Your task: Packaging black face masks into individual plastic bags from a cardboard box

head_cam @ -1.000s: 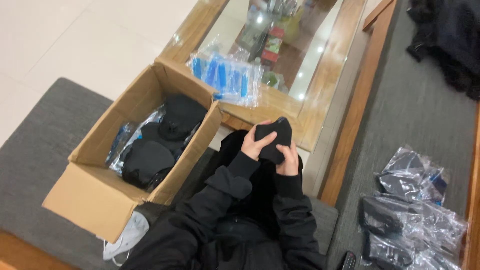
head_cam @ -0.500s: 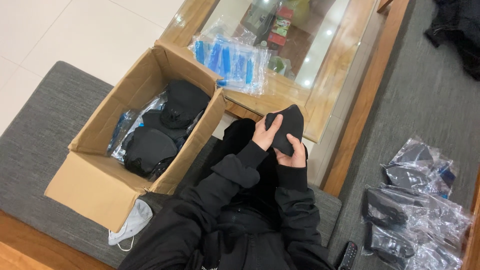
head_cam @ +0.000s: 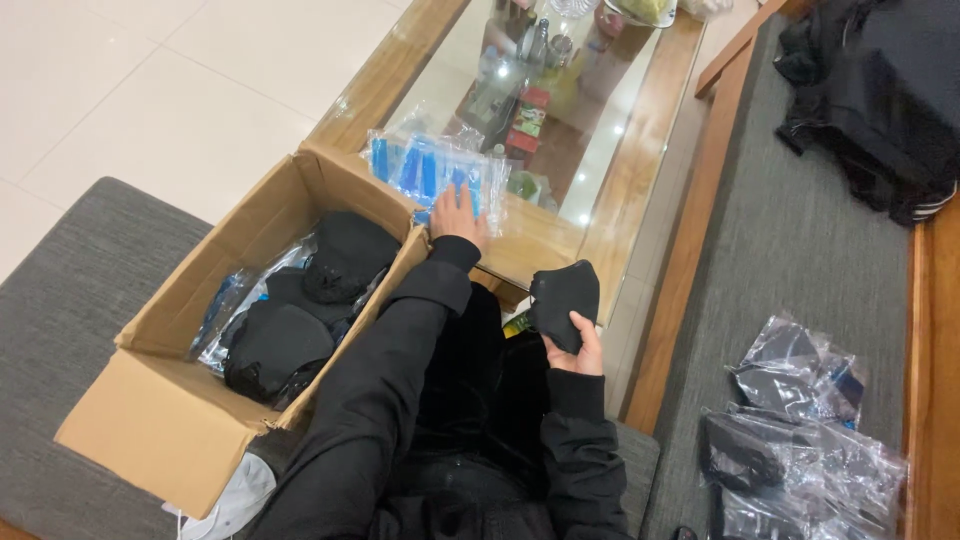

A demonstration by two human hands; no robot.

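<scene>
A black mask (head_cam: 563, 300) is gripped in the right hand (head_cam: 575, 345), fingers curled round its lower edge, and it is held up over the lap, just off the near edge of the desk (head_cam: 545, 240). The left hand (head_cam: 459, 215) is laid flat, fingers spread, on a clear pack of blue items (head_cam: 430, 172) at the desk's near left corner. An open cardboard box (head_cam: 180, 430) of black masks is seen beside that corner. Bagged masks (head_cam: 800, 450) are piled on the grey sofa (head_cam: 790, 250).
</scene>
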